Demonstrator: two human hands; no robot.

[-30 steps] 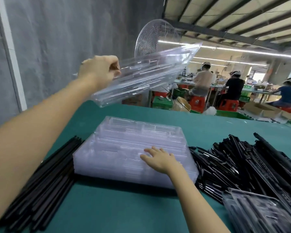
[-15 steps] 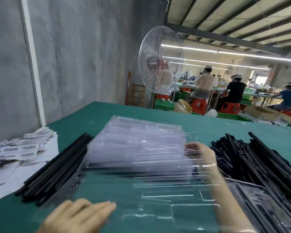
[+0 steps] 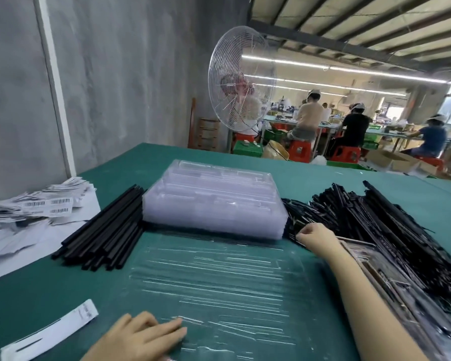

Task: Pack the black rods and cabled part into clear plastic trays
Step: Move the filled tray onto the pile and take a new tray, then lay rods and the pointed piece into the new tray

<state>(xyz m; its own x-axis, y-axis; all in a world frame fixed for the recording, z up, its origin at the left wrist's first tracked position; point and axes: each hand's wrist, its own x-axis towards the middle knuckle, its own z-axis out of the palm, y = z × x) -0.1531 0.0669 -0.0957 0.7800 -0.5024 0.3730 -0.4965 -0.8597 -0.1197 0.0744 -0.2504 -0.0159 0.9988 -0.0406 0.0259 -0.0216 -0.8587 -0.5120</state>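
- One clear tray (image 3: 219, 277) lies flat on the table, just in front of the tray stack (image 3: 214, 204). The left hand (image 3: 143, 334) presses its near edge with straight fingers, and it is best kept pinned so it cannot slide.
- The right hand (image 3: 314, 237) curls its fingers at the edge of the black pile (image 3: 375, 217); lift one piece, not a tangle.
- Whether those fingers pinch anything cannot be told, and glare blurs the tray's pockets.
- Straight black rods (image 3: 107, 227) lie left of the stack.
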